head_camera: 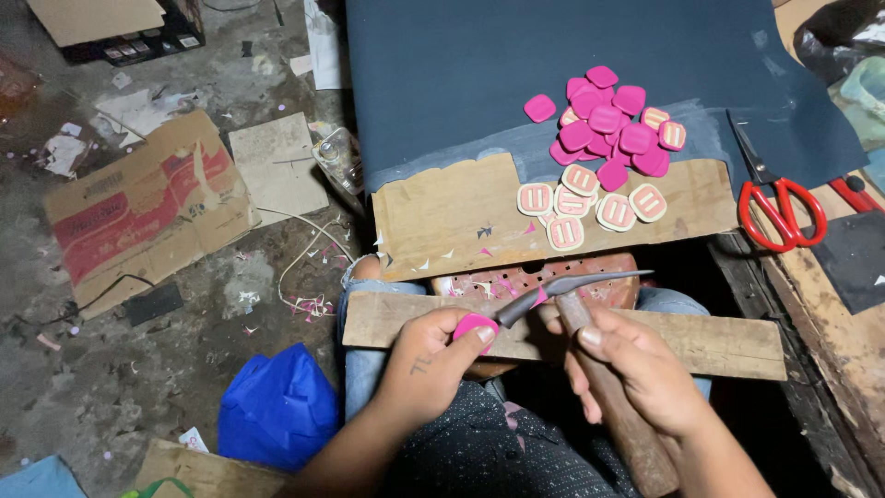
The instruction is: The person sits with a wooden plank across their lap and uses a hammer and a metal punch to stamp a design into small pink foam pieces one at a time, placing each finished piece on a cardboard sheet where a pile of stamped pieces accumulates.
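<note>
- Pinching a pink rubber piece (473, 327), left hand (433, 364) is bracing it on the wooden plank (737, 343) for steadiness.
- Right hand (636, 369) is gripping the wooden-handled curved knife (562, 288), blade meeting the piece's edge.
- Pile of pink pieces (608, 129) is lying beyond, within reach on the board.

Dim, flat indoor light falls from above, brightest on the pink pieces (604, 120) at upper centre. Deep shadow fills the lower right. Frame edges look slightly soft, perhaps from wide-lens distortion; no glare.
</note>
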